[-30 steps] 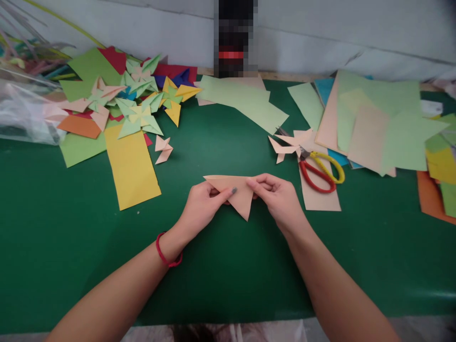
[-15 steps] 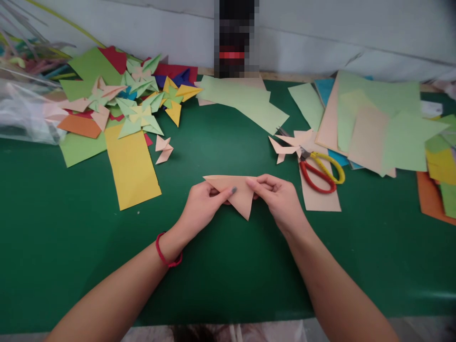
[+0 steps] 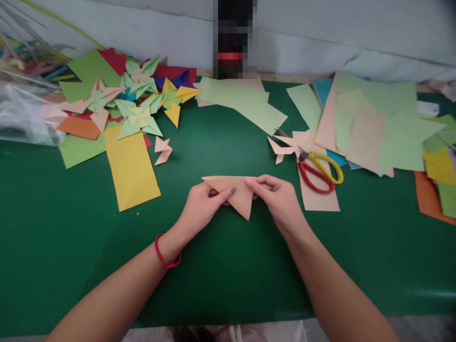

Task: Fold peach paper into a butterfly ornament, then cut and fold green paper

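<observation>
Between my two hands is a pale peach sheet of folding paper [image 3: 241, 202], folded into a triangle with its long edge at the top and one corner pointing down. My left hand [image 3: 204, 202] pinches its left part, thumb lying across the front. At the upper right corner, my right hand [image 3: 276, 194] grips the paper between thumb and fingers. The other fingertips are hidden behind the paper. A small folded peach piece [image 3: 164, 151] lies beyond my left hand. Several folded peach pieces [image 3: 285, 146] lie beyond my right hand, next to scissors [image 3: 317, 173] with red and yellow handles.
On the left, folded paper stars [image 3: 140, 116] lie over coloured sheets and a yellow sheet [image 3: 133, 171]. A clear plastic bag [image 3: 28, 111] is at the far left. Green and peach sheets [image 3: 402, 142] are piled on the right. The green table [image 3: 228, 275] meets a pale wall.
The whole view has shifted very slightly. Both hands keep the same grip on the folded paper, and nothing on the table has moved.
</observation>
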Demonstrator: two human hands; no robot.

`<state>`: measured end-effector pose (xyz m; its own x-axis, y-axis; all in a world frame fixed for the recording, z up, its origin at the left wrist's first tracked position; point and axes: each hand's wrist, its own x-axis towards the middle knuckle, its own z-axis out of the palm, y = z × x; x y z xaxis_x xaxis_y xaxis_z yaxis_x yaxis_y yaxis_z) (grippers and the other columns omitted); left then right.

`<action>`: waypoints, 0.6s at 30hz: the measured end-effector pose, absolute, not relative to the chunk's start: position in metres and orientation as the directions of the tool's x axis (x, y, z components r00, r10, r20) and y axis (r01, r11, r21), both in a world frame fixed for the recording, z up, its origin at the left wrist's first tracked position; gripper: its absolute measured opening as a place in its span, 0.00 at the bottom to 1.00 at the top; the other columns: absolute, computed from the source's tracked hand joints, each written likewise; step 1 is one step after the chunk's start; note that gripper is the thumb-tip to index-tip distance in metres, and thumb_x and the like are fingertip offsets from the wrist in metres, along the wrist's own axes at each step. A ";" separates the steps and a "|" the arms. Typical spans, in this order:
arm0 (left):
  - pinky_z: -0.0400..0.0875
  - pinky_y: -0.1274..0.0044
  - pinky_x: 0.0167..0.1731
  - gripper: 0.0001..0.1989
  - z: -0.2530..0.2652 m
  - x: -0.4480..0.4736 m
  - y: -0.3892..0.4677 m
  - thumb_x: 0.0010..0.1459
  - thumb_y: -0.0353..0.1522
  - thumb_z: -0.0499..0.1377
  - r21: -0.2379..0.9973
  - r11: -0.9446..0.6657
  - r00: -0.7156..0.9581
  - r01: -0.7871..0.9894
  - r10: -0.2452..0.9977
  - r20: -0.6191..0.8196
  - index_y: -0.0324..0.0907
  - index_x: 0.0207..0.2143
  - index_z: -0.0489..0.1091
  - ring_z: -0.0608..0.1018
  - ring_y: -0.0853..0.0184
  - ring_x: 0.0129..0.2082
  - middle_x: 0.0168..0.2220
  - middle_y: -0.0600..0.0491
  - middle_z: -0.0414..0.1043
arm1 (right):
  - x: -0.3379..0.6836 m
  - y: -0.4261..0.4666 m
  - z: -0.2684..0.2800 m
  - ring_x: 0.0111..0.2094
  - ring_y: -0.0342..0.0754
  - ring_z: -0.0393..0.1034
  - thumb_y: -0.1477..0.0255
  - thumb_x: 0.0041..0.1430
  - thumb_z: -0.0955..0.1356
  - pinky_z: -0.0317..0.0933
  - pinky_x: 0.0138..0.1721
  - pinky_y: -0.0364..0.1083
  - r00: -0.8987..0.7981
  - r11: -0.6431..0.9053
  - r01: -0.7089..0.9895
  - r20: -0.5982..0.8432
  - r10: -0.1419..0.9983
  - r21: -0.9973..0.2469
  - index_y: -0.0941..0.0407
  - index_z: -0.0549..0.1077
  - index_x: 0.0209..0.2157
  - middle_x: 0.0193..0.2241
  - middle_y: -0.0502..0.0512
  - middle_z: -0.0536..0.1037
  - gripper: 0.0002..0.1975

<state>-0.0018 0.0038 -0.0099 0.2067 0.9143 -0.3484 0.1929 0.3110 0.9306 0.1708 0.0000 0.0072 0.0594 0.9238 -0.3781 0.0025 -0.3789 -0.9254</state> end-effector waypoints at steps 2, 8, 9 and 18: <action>0.72 0.76 0.31 0.17 -0.011 -0.002 0.004 0.52 0.43 0.61 0.932 0.300 0.217 0.204 0.914 -0.342 0.37 0.35 0.75 0.78 0.61 0.34 0.35 0.48 0.78 | 0.171 0.000 0.007 0.24 0.40 0.64 0.64 0.46 0.73 0.59 0.29 0.40 0.060 -0.374 -0.001 -0.373 0.926 -0.927 0.57 0.75 0.24 0.20 0.48 0.73 0.11; 0.72 0.75 0.32 0.17 -0.013 -0.003 0.003 0.51 0.42 0.61 0.931 0.308 0.242 0.195 0.905 -0.350 0.37 0.36 0.74 0.78 0.61 0.34 0.35 0.48 0.78 | 0.172 -0.001 0.005 0.23 0.39 0.62 0.62 0.47 0.72 0.56 0.27 0.40 0.085 -0.359 0.026 -0.356 0.931 -0.933 0.56 0.74 0.24 0.18 0.47 0.71 0.12; 0.72 0.76 0.31 0.17 -0.013 -0.003 0.003 0.52 0.42 0.61 0.927 0.311 0.240 0.208 0.903 -0.357 0.37 0.35 0.75 0.78 0.61 0.33 0.34 0.47 0.78 | 0.172 -0.001 0.005 0.23 0.39 0.62 0.62 0.47 0.72 0.55 0.27 0.40 0.086 -0.359 0.029 -0.355 0.931 -0.933 0.56 0.74 0.24 0.19 0.47 0.70 0.12; 0.71 0.77 0.29 0.16 -0.010 -0.003 0.004 0.53 0.42 0.60 0.920 0.281 0.230 0.271 0.910 -0.346 0.37 0.27 0.75 0.78 0.64 0.29 0.29 0.48 0.78 | 0.172 -0.002 0.004 0.22 0.41 0.62 0.60 0.46 0.72 0.56 0.26 0.42 0.089 -0.359 0.072 -0.352 0.932 -0.931 0.56 0.74 0.24 0.18 0.47 0.71 0.13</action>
<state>-0.0029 0.0041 -0.0104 0.2297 0.9098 -0.3457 0.2713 0.2813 0.9205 0.1720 -0.0020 0.0044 0.0887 0.9316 -0.3525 0.0723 -0.3589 -0.9306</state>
